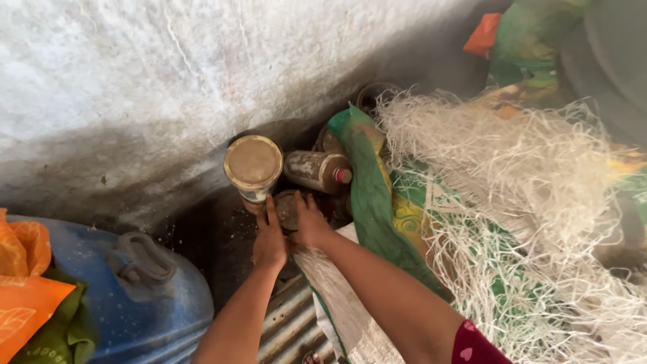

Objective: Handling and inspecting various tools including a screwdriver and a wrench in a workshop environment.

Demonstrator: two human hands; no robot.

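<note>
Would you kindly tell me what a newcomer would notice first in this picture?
Two bare hands meet at the centre: the left hand grips a dusty jar with a gold lid, and the right hand rests on a second jar beside it. A pale mass of shredded fibre fills the right side, and a blue drum sits lower left.

left hand (270, 244): bare forearm; right hand (311, 226): maroon patterned sleeve (475, 345) at upper arm

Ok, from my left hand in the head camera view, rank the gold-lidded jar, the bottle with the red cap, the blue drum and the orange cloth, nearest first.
From the left hand:
1. Gold-lidded jar, just above the fingers, touching.
2. Bottle with the red cap, lying up and to the right.
3. Blue drum, lower left.
4. Orange cloth, far left edge.
</note>
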